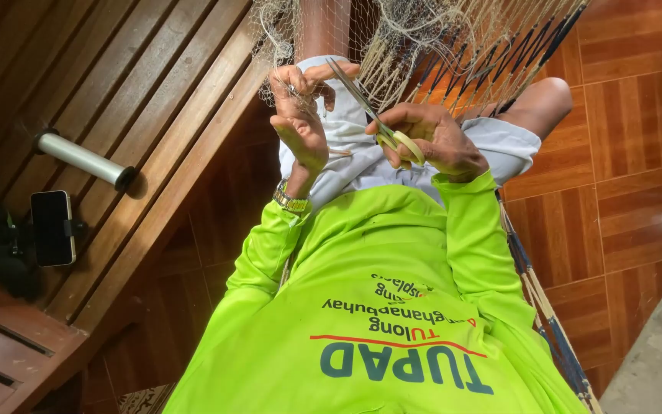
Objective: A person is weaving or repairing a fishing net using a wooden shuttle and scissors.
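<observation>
The left hand point(298, 115) is closed on a pinch of fine fishing net point(415, 38), thumb and fingers clamped on the mesh and lifting it taut over the lap, presumably so a single strand stands clear of the rest. The right hand point(430, 139) is closed around the pale yellow loops of a pair of scissors point(365, 103), blades angled up and left toward the pinched spot; whether the blade tips are apart or already meeting on a thread I cannot tell, the mesh blurs them. The net hangs from above and drapes across the knees and white shorts point(354, 149), with dark cords bunched to the right. A wristwatch point(291, 202) sits on the left wrist above a bright green sleeve point(266, 245). To the left, a wooden slatted bench point(116, 100) carries a grey cylinder point(84, 159) and a phone on a small stand point(52, 228). Loose folds of net crowd close around the scissors.
</observation>
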